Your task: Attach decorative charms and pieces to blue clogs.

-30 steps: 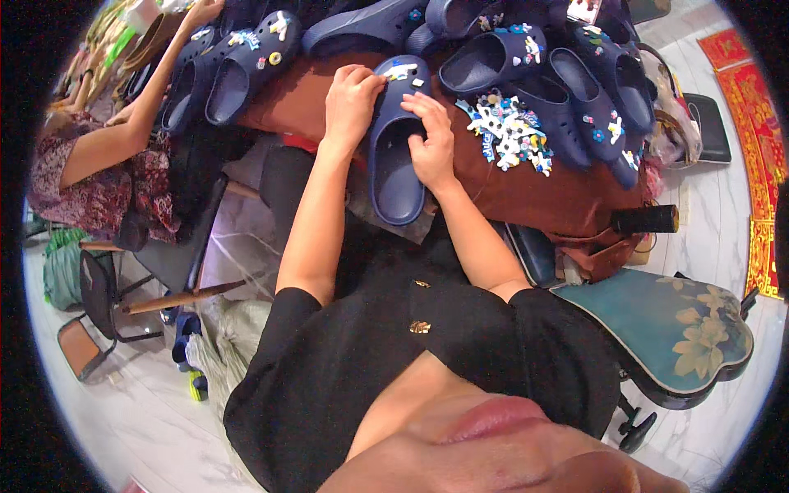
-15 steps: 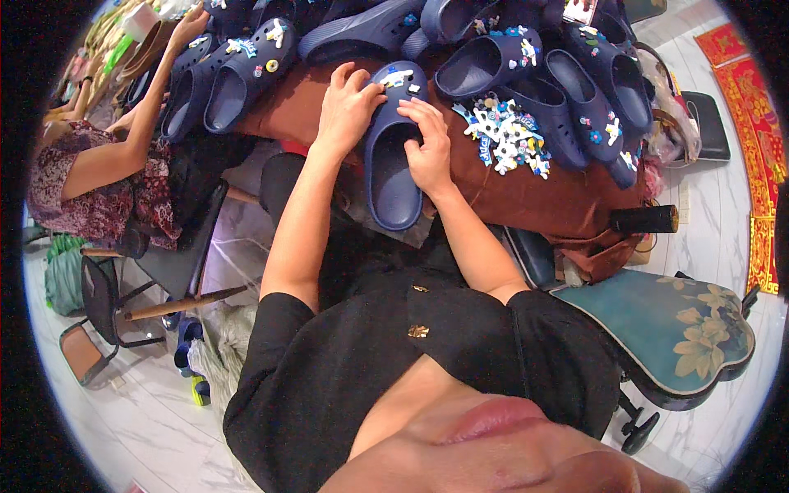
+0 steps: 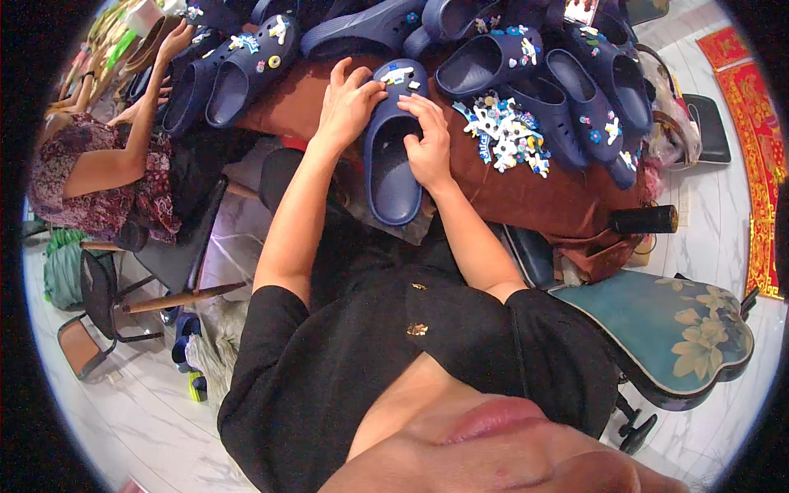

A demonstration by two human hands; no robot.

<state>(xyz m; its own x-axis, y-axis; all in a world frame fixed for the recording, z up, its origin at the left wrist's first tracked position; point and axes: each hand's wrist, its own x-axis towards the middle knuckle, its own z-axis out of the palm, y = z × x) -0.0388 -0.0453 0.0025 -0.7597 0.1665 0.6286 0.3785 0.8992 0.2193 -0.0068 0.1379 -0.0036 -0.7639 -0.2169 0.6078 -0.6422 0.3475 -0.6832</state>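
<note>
A navy foam clog point(image 3: 392, 182) lies toe-away at the table's front edge, its heel toward me. White and yellow charms point(image 3: 399, 77) sit on its toe. My left hand point(image 3: 345, 105) grips the left side of the toe, fingers bent over it. On the other side my right hand point(image 3: 428, 141) holds the clog, with fingers on the upper and the thumb by the foot opening. Whether a small charm is under my fingertips is hidden. To the right lies a heap of white, blue and yellow charms point(image 3: 508, 135).
More navy clogs with charms, such as one clog point(image 3: 251, 76) at left and another point(image 3: 491, 64) at right, ring the brown-covered table point(image 3: 567, 201). A co-worker in a patterned top point(image 3: 90, 177) sits at left. A teal floral chair point(image 3: 657, 329) stands at right.
My hands and the clog have barely shifted. At left, the co-worker's raised hand has moved slightly down and left.
</note>
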